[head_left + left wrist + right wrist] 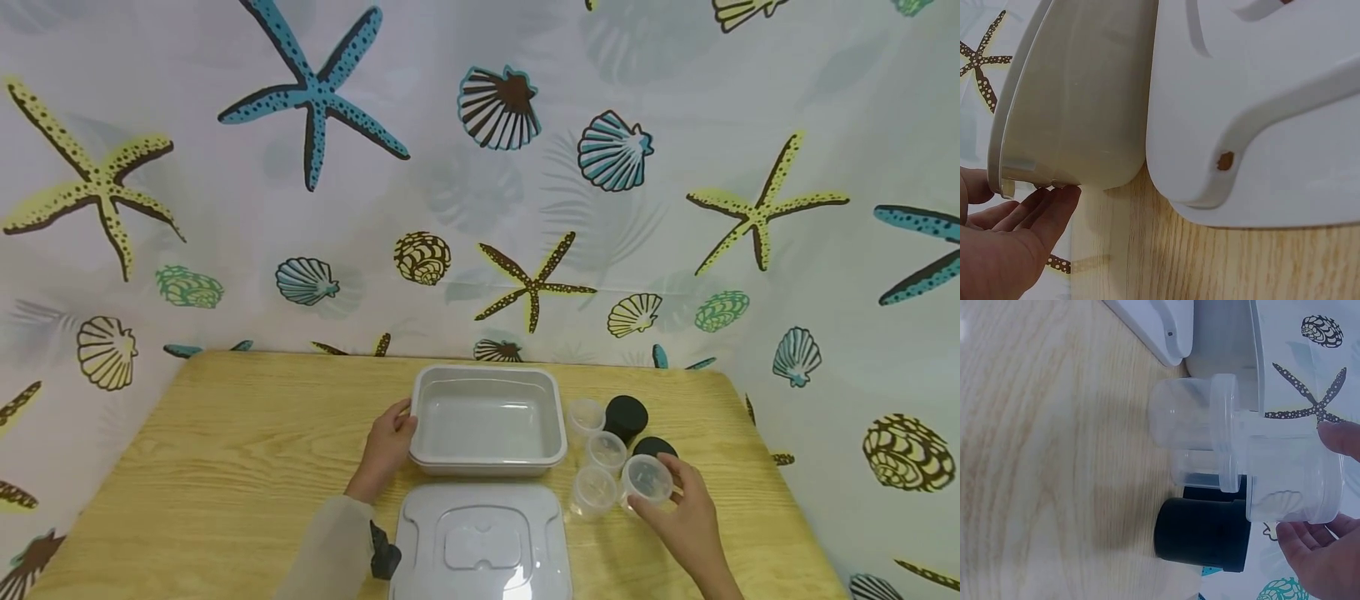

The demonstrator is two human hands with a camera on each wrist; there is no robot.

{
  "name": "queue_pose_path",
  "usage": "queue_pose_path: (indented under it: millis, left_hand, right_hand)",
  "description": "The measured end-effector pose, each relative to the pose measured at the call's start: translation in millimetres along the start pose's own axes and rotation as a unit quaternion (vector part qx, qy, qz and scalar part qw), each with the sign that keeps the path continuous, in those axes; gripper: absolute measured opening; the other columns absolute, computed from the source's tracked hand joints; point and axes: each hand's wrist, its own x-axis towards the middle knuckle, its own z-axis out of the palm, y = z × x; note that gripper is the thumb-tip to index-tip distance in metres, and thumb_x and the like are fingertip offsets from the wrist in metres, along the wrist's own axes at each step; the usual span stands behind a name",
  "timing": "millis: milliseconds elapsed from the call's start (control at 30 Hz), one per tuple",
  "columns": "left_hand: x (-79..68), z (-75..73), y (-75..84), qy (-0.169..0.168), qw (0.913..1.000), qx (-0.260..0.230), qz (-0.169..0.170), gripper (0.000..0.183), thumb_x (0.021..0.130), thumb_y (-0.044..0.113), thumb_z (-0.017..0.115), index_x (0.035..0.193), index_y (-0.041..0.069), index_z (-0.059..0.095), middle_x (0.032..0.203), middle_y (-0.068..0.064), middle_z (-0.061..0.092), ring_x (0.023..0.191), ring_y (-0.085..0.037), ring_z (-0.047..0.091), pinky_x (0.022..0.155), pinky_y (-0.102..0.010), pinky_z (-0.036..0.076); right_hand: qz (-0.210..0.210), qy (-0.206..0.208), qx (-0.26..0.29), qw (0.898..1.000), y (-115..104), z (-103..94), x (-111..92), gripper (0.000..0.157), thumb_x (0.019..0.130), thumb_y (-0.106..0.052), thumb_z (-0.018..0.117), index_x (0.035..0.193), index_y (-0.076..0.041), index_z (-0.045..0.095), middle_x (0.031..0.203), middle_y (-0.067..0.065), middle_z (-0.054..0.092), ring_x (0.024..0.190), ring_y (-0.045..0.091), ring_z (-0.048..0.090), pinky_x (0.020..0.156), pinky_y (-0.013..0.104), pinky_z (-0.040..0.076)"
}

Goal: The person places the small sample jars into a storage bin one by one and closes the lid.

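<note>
A white rectangular tub (pixel 487 417) stands on the wooden table, and nothing shows inside it. At its left side my left hand (pixel 390 442) grips the rim, with fingers (pixel 1054 212) under the edge. My right hand (pixel 686 512) pinches a clear plastic cup (pixel 647 477) between thumb and fingers. In the right wrist view this held cup (pixel 1288 481) is raised off the table. Three more clear cups stand between it and the tub, one of them (pixel 595 489) nearest. Two black cylindrical containers (pixel 626 417) stand behind, one partly hidden by the held cup.
A white lid (pixel 483 542) with a raised centre panel lies in front of the tub, close against it. Bare wood of the table (pixel 247 450) extends to the left. A curtain (pixel 480 192) printed with starfish and shells hangs behind and at both sides.
</note>
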Motion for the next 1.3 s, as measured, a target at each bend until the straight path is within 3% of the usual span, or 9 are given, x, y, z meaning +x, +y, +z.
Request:
queue_pose_path:
  millis: [433,767,967,1300]
  left_hand:
    - [0.3,-0.4,0.8,0.006,0.9999,0.012,0.001,0.046,0.103,0.013,0.038,0.146,0.0,0.03,0.138,-0.028,0.047,0.125,-0.039,0.049,0.102,-0.046,0.044]
    - [-2.7,0.1,2.2,0.009,0.9999,0.003,0.007,0.045,0.103,0.013,0.038,0.145,-0.001,0.032,0.136,-0.029,0.048,0.124,-0.04,0.05,0.101,-0.047,0.045]
    - [-2.5,1.3,3.0,0.023,0.9996,0.008,0.018,0.045,0.103,0.017,0.04,0.143,-0.002,0.036,0.131,-0.029,0.052,0.118,-0.038,0.054,0.095,-0.043,0.049]
    - [0.4,2.0,5.6,0.012,0.9999,-0.004,-0.002,0.045,0.103,0.012,0.038,0.145,-0.001,0.032,0.135,-0.029,0.049,0.123,-0.039,0.051,0.099,-0.046,0.046]
  right_hand:
    - [-0.034,0.007,0.001,0.999,-10,0.2,7,0.067,0.076,-0.007,0.079,0.132,0.006,0.045,0.125,0.02,0.05,0.11,0.032,0.053,0.093,0.046,0.049]
    - [-0.027,-0.018,0.032,0.999,-17,-0.7,16,0.069,0.078,-0.011,0.079,0.135,0.004,0.043,0.129,0.021,0.047,0.116,0.035,0.053,0.092,0.036,0.05]
    - [-0.027,-0.031,0.04,0.998,-21,1.9,23,0.07,0.079,-0.011,0.078,0.136,0.004,0.042,0.132,0.021,0.045,0.118,0.036,0.052,0.096,0.04,0.048]
    - [-0.04,-0.037,0.044,0.998,-26,9.8,36,0.067,0.077,-0.005,0.077,0.134,0.006,0.043,0.129,0.023,0.047,0.115,0.037,0.053,0.094,0.041,0.05]
